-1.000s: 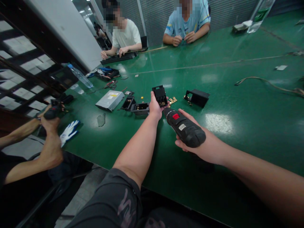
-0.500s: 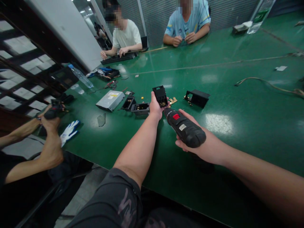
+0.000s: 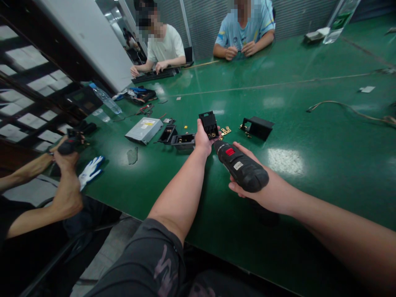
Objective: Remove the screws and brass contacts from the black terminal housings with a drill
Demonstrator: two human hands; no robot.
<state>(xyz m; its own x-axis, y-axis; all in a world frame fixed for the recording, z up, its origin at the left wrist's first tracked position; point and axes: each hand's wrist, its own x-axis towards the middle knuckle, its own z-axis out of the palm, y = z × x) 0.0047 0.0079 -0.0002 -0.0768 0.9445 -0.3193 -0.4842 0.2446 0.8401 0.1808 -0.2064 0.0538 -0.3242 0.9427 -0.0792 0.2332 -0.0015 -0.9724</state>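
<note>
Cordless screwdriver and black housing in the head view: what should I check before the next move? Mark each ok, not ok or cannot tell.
1. Left hand holds the black plastic housing upright: ok.
2. Right hand wraps the cordless screwdriver: ok.
3. Screwdriver tip seated on a screw in the housing: cannot tell, too small to see.
4. Brass terminal pieces lie beside the housing on the green table: ok.
</note>
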